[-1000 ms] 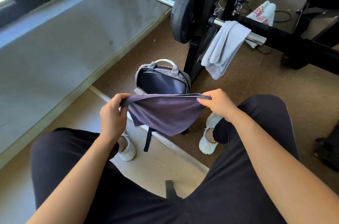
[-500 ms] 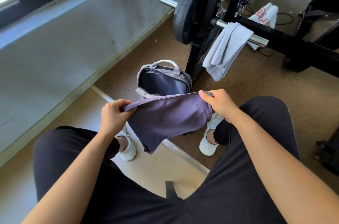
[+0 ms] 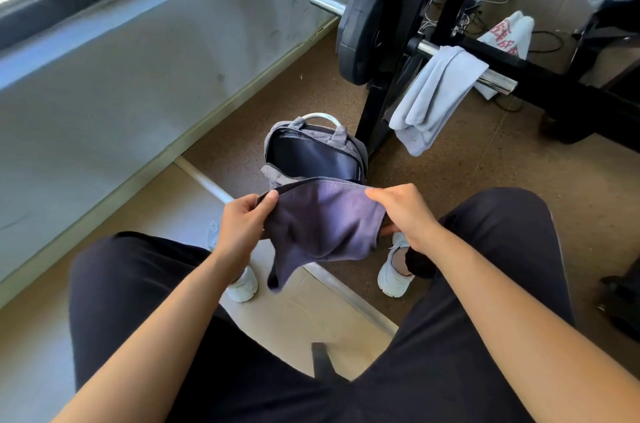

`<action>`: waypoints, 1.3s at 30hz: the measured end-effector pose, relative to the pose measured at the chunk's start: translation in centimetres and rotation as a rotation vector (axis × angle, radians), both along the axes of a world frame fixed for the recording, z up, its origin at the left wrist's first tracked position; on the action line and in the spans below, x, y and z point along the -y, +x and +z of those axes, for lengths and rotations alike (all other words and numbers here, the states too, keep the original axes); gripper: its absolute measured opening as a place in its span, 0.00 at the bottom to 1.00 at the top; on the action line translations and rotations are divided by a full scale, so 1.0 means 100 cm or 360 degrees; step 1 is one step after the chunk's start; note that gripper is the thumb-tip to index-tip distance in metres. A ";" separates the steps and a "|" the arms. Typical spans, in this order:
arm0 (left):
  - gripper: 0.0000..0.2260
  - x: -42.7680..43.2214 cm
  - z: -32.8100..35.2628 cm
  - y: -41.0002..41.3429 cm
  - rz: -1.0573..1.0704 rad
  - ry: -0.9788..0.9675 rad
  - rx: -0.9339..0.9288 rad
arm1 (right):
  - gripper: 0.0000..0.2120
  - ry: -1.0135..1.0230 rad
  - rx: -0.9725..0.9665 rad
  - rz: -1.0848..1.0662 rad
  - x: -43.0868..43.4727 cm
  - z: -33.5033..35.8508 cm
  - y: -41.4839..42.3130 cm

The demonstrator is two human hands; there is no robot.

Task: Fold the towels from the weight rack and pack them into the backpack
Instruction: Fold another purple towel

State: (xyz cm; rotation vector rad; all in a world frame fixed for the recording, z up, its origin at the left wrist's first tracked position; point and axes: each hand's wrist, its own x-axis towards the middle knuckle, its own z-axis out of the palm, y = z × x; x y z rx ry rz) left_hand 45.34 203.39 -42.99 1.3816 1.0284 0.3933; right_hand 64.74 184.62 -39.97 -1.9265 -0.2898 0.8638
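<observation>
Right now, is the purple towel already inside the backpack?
No, both hands, left and right, hold the purple towel up in front of the open backpack.

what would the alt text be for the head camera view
A seated person's left hand and right hand hold a dark purple towel by its top edge above an open grey backpack on the floor. A light blue towel hangs over a barbell on the weight rack.

The purple towel (image 3: 322, 221) is soft matt cloth with a stitched hem. The backpack (image 3: 313, 152) is grey woven fabric with smooth dark lining. The bar (image 3: 495, 81) is shiny chrome metal; the floor (image 3: 485, 166) looks rough and speckled
</observation>
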 end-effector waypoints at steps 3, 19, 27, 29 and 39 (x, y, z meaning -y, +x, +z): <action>0.23 0.018 0.004 0.007 -0.0125 0.0008 0.0046 | 0.14 0.0114 -0.0251 -0.0002 -0.007 0.005 -0.017; 0.23 0.042 0.008 0.021 -0.0480 0.0217 0.0232 | 0.15 0.0381 0.0325 0.0533 -0.018 -0.001 -0.045; 0.18 0.032 0.018 0.013 -0.0846 0.0214 0.0228 | 0.32 0.0301 0.0852 0.1083 -0.016 0.010 -0.037; 0.13 0.029 0.018 0.011 -0.0877 0.0180 0.0219 | 0.21 0.0220 0.0525 0.1021 -0.013 0.015 -0.043; 0.12 0.026 0.022 0.009 -0.0925 0.0106 0.0293 | 0.07 0.0328 0.0030 0.0739 -0.011 0.018 -0.031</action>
